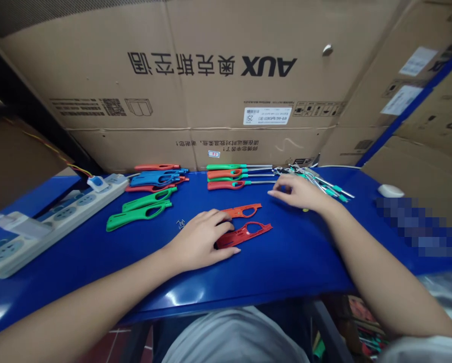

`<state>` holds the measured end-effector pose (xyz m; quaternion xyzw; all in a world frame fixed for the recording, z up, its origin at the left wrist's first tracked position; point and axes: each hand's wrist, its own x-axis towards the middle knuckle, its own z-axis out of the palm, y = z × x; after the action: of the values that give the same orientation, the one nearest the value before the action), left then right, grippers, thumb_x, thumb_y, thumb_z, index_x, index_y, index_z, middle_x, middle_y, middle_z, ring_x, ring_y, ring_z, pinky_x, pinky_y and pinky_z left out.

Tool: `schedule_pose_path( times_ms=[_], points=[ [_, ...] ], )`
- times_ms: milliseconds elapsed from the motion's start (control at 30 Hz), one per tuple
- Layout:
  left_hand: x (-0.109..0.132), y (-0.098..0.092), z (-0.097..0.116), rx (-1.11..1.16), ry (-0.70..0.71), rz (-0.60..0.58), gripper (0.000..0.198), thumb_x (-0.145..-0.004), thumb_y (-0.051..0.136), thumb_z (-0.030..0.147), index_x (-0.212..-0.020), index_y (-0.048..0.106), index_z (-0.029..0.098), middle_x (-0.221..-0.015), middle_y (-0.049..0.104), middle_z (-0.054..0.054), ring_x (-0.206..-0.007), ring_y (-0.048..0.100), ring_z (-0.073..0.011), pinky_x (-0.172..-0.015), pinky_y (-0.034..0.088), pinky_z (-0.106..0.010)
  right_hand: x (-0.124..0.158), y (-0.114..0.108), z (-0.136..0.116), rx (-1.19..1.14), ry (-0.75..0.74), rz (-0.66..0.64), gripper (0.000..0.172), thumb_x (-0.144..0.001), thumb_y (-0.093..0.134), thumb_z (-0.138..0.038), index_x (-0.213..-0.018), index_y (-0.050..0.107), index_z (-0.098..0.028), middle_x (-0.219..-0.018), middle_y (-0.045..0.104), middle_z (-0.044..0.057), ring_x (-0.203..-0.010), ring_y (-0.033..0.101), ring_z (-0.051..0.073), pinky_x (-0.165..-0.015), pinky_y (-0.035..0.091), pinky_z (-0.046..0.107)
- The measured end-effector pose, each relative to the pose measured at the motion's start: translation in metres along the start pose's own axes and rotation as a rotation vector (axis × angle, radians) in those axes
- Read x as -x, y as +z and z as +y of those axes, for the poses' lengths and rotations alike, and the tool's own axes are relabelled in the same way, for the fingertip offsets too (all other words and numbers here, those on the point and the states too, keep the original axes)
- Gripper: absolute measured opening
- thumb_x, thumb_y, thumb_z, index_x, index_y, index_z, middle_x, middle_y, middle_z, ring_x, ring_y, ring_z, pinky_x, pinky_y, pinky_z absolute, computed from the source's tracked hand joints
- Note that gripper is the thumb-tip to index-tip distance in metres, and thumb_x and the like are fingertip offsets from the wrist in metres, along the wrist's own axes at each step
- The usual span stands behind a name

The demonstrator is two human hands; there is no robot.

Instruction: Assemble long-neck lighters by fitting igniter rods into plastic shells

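Observation:
My left hand is closed around the near end of a red lighter casing half, thumb on the near side and fingers over the far side. Just beyond it lies an orange casing half, partly hidden by my fingers. My right hand is over the table at the left edge of a pile of metal lighter tubes with teal parts. Its thumb and fingers curl inward, fingertips near one another; whatever they hold, if anything, is too small to make out.
Assembled green and red-orange lighters lie at the back centre. Green casings and blue casings sit to the left, near small screws. A white power strip runs along the left; cardboard walls the back.

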<state>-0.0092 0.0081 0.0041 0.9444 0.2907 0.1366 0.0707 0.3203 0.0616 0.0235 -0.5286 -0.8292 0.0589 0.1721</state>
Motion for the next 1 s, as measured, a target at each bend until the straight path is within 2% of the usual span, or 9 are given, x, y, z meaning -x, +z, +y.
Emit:
schedule_pose_path(
  times_ms=[100, 133, 200, 333, 533, 633, 833, 1000],
  points=[
    [-0.001, 0.0, -0.002, -0.044, 0.011, -0.031, 0.032, -0.096, 0.059, 0.049, -0.109, 0.068, 0.022, -0.123, 0.067, -0.007, -0.11, 0.061, -0.0269, -0.092, 0.048, -0.042, 0.001, -0.007, 0.034, 0.086, 0.234, 0.211, 0.028, -0.089, 0.061, -0.043, -0.09, 0.071, -0.018, -0.101, 0.069, 0.01, -0.084, 0.063, 0.021, -0.075, 0.047, 0.032],
    [-0.001, 0.0, -0.004, -0.058, 0.017, -0.033, 0.031, -0.097, 0.058, 0.049, -0.108, 0.068, 0.022, -0.122, 0.068, -0.007, -0.11, 0.061, -0.0266, -0.093, 0.047, -0.042, 0.002, -0.01, 0.045, 0.112, 0.321, 0.238, 0.026, -0.087, 0.062, -0.041, -0.092, 0.072, -0.017, -0.102, 0.069, 0.011, -0.087, 0.064, 0.022, -0.076, 0.047, 0.033],
    [-0.001, 0.0, -0.006, -0.078, 0.027, -0.027, 0.03, -0.098, 0.056, 0.048, -0.106, 0.068, 0.022, -0.123, 0.068, -0.006, -0.111, 0.061, -0.0263, -0.095, 0.046, -0.043, 0.005, -0.015, 0.063, 0.166, 0.488, 0.223, 0.025, -0.084, 0.064, -0.039, -0.093, 0.072, -0.017, -0.101, 0.07, 0.011, -0.089, 0.065, 0.024, -0.075, 0.048, 0.033],
    [-0.002, 0.001, -0.007, -0.106, 0.03, -0.021, 0.027, -0.099, 0.055, 0.045, -0.105, 0.067, 0.021, -0.122, 0.068, -0.006, -0.11, 0.062, -0.0262, -0.094, 0.048, -0.043, 0.01, -0.023, 0.081, 0.215, 0.652, 0.165, 0.021, -0.076, 0.071, -0.037, -0.085, 0.072, -0.018, -0.093, 0.072, 0.011, -0.086, 0.066, 0.026, -0.067, 0.046, 0.032],
    [-0.002, 0.002, -0.007, -0.142, 0.013, -0.012, 0.028, -0.1, 0.054, 0.043, -0.105, 0.067, 0.02, -0.12, 0.068, -0.008, -0.107, 0.063, -0.0261, -0.089, 0.051, -0.04, 0.013, -0.028, 0.081, 0.253, 0.813, 0.078, 0.021, -0.072, 0.075, -0.039, -0.081, 0.071, -0.02, -0.091, 0.072, 0.011, -0.085, 0.068, 0.028, -0.063, 0.046, 0.032],
    [-0.002, 0.001, -0.008, -0.13, -0.006, -0.028, 0.028, -0.101, 0.052, 0.043, -0.106, 0.066, 0.019, -0.117, 0.068, -0.008, -0.105, 0.064, -0.0251, -0.087, 0.053, -0.038, 0.013, -0.03, 0.077, 0.255, 0.844, 0.051, 0.022, -0.073, 0.076, -0.04, -0.083, 0.071, -0.021, -0.095, 0.073, 0.011, -0.089, 0.069, 0.03, -0.064, 0.047, 0.033],
    [-0.002, 0.0, -0.007, -0.116, -0.024, -0.05, 0.028, -0.101, 0.051, 0.043, -0.106, 0.066, 0.019, -0.108, 0.068, -0.006, -0.102, 0.064, -0.024, -0.083, 0.053, -0.036, 0.014, -0.033, 0.067, 0.282, 0.897, 0.073, 0.033, -0.076, 0.073, -0.04, -0.102, 0.071, -0.021, -0.11, 0.072, 0.015, -0.1, 0.068, 0.032, -0.068, 0.049, 0.034],
    [-0.002, 0.0, -0.008, -0.119, -0.028, -0.053, 0.028, -0.101, 0.051, 0.043, -0.104, 0.065, 0.02, -0.106, 0.068, -0.006, -0.101, 0.064, -0.0237, -0.083, 0.052, -0.034, 0.011, -0.032, 0.064, 0.274, 0.955, 0.031, 0.026, -0.075, 0.073, -0.037, -0.096, 0.072, -0.022, -0.11, 0.073, 0.014, -0.102, 0.069, 0.033, -0.069, 0.051, 0.035]
  ],
)
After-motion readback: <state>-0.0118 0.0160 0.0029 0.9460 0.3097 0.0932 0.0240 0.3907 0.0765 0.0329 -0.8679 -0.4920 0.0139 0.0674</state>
